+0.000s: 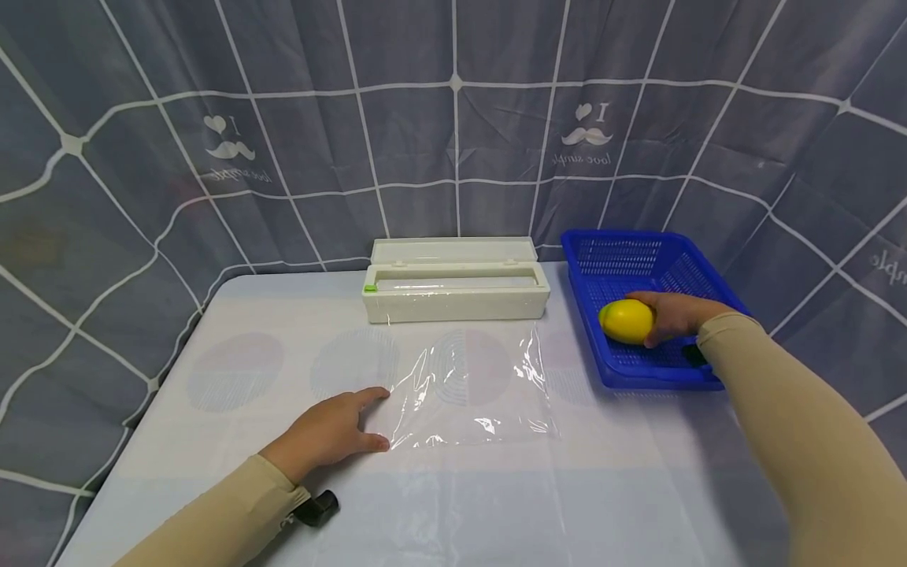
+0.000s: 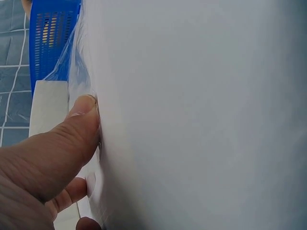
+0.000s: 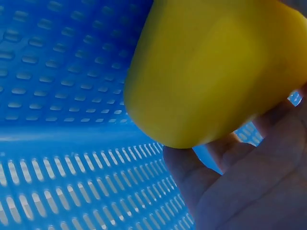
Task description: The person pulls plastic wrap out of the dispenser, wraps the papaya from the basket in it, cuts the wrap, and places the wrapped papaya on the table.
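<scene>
My right hand (image 1: 676, 315) grips a yellow lemon (image 1: 627, 321) inside the blue plastic basket (image 1: 662, 376). In the right wrist view the lemon (image 3: 206, 72) fills much of the picture, with fingertips against its underside. A sheet of clear plastic wrap (image 1: 468, 394) lies on the table, drawn out toward me from a white wrap dispenser (image 1: 460, 304) whose lid stands up. My left hand (image 1: 333, 429) rests at the wrap's left edge, thumb and forefinger spread apart. Seen from the left wrist, the thumb (image 2: 72, 129) presses on the wrap's edge.
The dispenser has a small green piece (image 1: 370, 288) at its left end. A patterned white cloth (image 1: 234, 378) covers the table. Grey checked curtains (image 1: 305, 142) hang around the back and sides. A black wrist device (image 1: 316, 509) sits under the left sleeve.
</scene>
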Demonstrator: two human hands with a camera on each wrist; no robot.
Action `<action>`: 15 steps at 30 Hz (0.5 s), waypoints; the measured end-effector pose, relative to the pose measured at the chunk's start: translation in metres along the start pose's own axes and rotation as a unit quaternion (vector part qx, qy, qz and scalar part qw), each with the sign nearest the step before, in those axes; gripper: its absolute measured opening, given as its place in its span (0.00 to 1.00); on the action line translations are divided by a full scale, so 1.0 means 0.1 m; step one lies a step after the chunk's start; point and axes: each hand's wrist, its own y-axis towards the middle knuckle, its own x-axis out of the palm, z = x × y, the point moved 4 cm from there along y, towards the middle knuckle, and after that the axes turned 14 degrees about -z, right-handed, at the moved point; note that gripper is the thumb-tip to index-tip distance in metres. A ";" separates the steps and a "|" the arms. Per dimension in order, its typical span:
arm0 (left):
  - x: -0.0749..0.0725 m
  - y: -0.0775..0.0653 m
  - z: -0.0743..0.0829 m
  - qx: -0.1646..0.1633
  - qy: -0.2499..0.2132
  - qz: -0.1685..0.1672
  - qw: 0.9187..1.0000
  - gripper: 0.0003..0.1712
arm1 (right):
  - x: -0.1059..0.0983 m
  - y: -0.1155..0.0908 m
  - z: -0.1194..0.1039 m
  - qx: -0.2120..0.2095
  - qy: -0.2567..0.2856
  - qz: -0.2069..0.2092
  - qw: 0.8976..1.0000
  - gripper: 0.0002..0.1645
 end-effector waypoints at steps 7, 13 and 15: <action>-0.01 0.00 0.01 -0.001 0.002 0.001 1.000 0.49 | -0.01 0.04 0.05 0.002 -0.004 0.002 1.000 0.55; -0.01 0.00 0.01 -0.004 0.000 -0.002 1.000 0.49 | -0.02 0.02 0.04 -0.009 -0.016 0.013 1.000 0.53; -0.01 0.00 0.01 -0.004 0.000 -0.004 1.000 0.49 | -0.04 0.00 0.03 -0.010 -0.021 0.025 0.999 0.53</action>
